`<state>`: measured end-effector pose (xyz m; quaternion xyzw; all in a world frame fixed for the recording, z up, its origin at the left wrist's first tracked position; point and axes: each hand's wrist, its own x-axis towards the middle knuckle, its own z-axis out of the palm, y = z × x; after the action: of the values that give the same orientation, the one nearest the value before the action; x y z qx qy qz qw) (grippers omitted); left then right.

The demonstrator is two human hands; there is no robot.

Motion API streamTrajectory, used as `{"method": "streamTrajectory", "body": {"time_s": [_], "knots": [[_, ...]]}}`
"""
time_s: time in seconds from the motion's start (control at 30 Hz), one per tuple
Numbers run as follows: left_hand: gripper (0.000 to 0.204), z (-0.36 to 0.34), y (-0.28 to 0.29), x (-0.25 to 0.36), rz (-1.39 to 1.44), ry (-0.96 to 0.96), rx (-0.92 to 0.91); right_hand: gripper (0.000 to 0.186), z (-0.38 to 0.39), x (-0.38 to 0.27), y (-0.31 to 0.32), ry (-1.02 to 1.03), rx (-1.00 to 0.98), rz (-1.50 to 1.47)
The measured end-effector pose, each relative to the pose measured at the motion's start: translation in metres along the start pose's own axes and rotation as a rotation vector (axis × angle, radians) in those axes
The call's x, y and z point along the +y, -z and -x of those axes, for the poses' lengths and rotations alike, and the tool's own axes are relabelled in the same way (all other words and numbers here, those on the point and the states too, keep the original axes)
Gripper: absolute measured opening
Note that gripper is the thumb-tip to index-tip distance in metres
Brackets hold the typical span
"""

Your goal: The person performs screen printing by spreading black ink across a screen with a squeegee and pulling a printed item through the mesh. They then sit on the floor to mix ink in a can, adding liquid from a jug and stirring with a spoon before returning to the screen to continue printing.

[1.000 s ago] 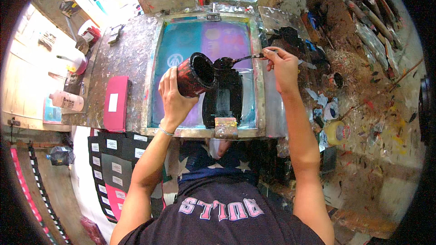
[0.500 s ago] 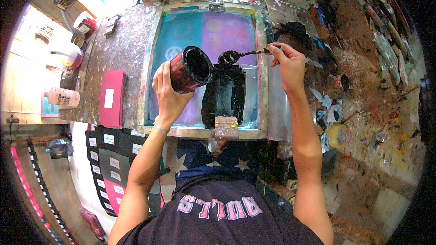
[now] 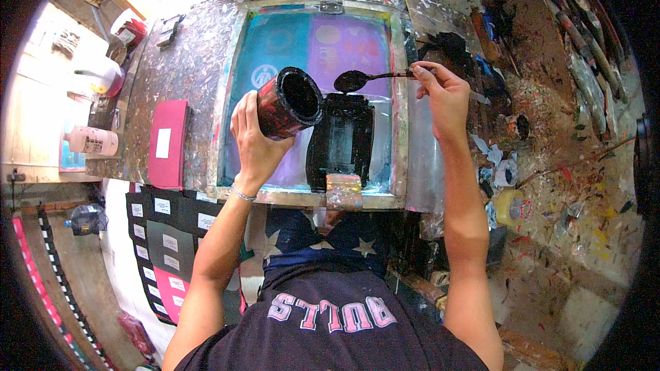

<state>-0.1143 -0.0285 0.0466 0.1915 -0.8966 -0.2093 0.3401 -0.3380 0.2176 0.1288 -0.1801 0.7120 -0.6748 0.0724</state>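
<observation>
My left hand (image 3: 259,127) is wrapped round a can (image 3: 273,108) smeared with black and red, its open mouth tilted up to the right. Black ink coats its inside. Between the fingers and thumb of my right hand (image 3: 443,93) is the handle of a spoon (image 3: 352,81), whose black-coated bowl hangs just right of the can. Both are above a wood-framed printing screen (image 3: 399,158) with teal and purple mesh. A broad patch of black ink (image 3: 338,141) lies on the mesh below the spoon. At the near frame edge rests a paint-stained squeegee (image 3: 344,191).
A maroon folder (image 3: 168,144) with a white label lies left of the screen on the stained table (image 3: 189,62). Bottles (image 3: 93,140) and a red-and-white tub (image 3: 128,27) stand farther left. Tape rolls (image 3: 510,206) and rags are at the right. Labelled dark and pink pieces (image 3: 161,240) lie below left.
The spoon has moved slightly right and its bowl has turned, now looking evenly black. The can stays nearly still in my left hand. The view has shifted a little.
</observation>
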Motion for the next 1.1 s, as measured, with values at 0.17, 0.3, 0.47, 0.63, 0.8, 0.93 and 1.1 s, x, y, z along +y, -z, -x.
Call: {"method": "streamTrajectory", "body": {"time_s": [0.17, 0.3, 0.47, 0.63, 0.8, 0.93, 1.1], "knots": [[0.106, 0.001, 0.002, -0.002, -0.018, 0.006, 0.011, 0.014, 0.000, 0.002, 0.006, -0.003, 0.024, 0.028], [0.109, 0.001, 0.001, 0.001, -0.034, 0.000, 0.005, 0.014, 0.001, -0.001, 0.011, 0.002, 0.044, 0.004], [0.105, -0.001, -0.004, 0.004, -0.016, -0.021, 0.003, 0.014, -0.001, 0.002, 0.007, 0.008, 0.024, -0.015], [0.110, -0.001, -0.006, 0.009, -0.056, -0.022, -0.014, 0.013, -0.008, 0.003, 0.019, -0.078, 0.133, -0.057], [0.111, -0.003, -0.012, 0.017, -0.026, -0.035, -0.046, 0.012, -0.011, 0.006, 0.027, -0.115, 0.122, -0.117], [0.112, -0.005, -0.019, 0.024, 0.024, -0.022, -0.062, 0.015, -0.010, -0.018, -0.001, -0.137, 0.075, -0.019], [0.116, -0.012, -0.018, 0.038, 0.195, 0.063, -0.114, 0.016, -0.014, -0.043, -0.053, 0.142, -0.251, 0.307]]}}
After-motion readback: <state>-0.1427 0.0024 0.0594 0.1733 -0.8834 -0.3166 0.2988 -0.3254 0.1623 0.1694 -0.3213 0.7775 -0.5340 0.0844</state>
